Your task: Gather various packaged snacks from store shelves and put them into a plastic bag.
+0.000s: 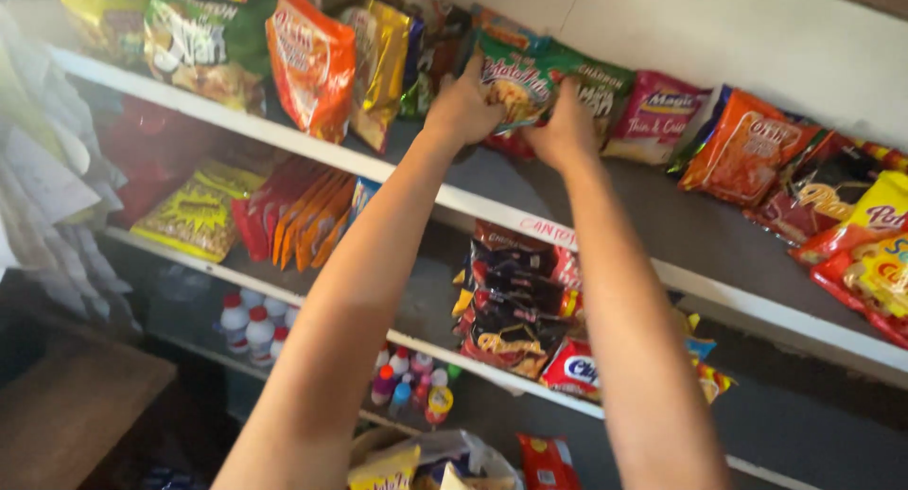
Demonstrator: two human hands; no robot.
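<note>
Both arms reach up to the top shelf [530,197]. My left hand [462,107] and my right hand [565,131] grip the same green snack bag [515,85], one at each side of it. The bag stands at the back of the shelf among other packets. An orange snack bag [312,64] and a gold one [378,60] lean to the left of my left hand. A dark red packet [653,116] and an orange packet [742,149] lie to the right of my right hand.
The middle shelf [312,296] carries a yellow bag [194,211], a row of red and orange packets [298,216] and dark snack bags [511,301]. Small white bottles [251,324] stand on the lower shelf. A brown box [66,414] sits at the bottom left.
</note>
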